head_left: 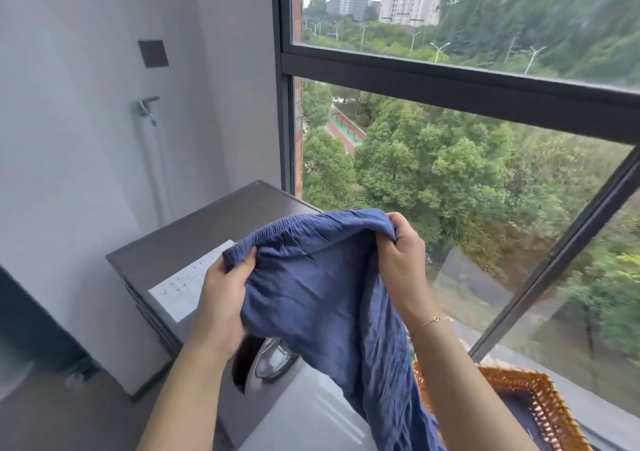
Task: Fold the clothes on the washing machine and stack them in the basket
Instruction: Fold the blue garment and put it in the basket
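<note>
A woven basket [540,402] sits lowest right. Above it, the left hand [225,288] and right hand [401,253] each pinch the elastic waistband of crinkled blue trousers [322,298], held over the washing machine [194,239].

You have two hands up: your left hand [221,288] and your right hand [401,260]. You can count one blue garment [322,298], one washing machine [214,222], one wicker basket [540,402], one white sheet of paper [187,288] and one bracelet [437,319].
</note>
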`<state>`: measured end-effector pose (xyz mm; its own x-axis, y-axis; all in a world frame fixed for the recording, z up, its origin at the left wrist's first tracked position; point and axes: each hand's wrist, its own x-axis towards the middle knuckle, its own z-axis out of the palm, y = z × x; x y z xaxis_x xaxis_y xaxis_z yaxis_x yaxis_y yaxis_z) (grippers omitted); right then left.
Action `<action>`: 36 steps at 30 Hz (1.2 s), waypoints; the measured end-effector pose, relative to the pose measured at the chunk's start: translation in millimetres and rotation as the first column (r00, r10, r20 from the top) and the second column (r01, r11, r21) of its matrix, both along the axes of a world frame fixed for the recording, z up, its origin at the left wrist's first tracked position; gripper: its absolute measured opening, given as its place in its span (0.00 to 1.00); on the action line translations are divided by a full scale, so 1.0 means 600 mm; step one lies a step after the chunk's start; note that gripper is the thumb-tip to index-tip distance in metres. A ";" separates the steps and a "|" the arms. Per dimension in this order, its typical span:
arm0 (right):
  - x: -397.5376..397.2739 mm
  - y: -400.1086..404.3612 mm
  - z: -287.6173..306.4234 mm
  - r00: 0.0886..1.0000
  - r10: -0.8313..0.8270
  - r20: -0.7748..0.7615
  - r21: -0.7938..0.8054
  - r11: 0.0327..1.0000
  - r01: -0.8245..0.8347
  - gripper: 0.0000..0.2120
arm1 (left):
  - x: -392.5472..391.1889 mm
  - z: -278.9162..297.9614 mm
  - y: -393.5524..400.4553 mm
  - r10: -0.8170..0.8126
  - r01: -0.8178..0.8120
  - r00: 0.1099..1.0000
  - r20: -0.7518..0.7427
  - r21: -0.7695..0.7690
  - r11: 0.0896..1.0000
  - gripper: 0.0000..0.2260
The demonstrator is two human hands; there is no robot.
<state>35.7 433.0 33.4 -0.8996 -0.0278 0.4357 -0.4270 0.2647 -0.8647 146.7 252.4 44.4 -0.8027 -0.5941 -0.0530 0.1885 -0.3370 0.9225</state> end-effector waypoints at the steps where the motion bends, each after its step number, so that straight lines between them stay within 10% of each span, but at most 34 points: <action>1: -0.001 -0.018 0.000 1.000 -0.018 0.001 -0.006 1.000 0.018 0.07 | 0.002 0.002 -0.017 -0.033 0.033 0.999 0.002 -0.002 0.999 0.06; 22: -0.232 -0.472 -0.057 0.980 -0.193 0.056 -0.135 0.971 0.199 0.09 | -0.247 -0.047 -0.480 -0.218 0.216 0.964 0.149 0.032 0.976 0.06; 36: -0.433 -0.793 -0.090 0.963 -0.226 0.145 0.113 0.971 0.211 0.11 | -0.474 -0.119 -0.823 -0.187 0.144 0.954 0.236 0.189 0.971 0.11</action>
<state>-224.1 -43.1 -20.6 -0.9450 0.1421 0.2947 -0.2118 0.4207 -0.8821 -137.6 -241.4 -26.9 -0.8370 -0.4188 -0.3523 -0.1130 -0.4976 0.8600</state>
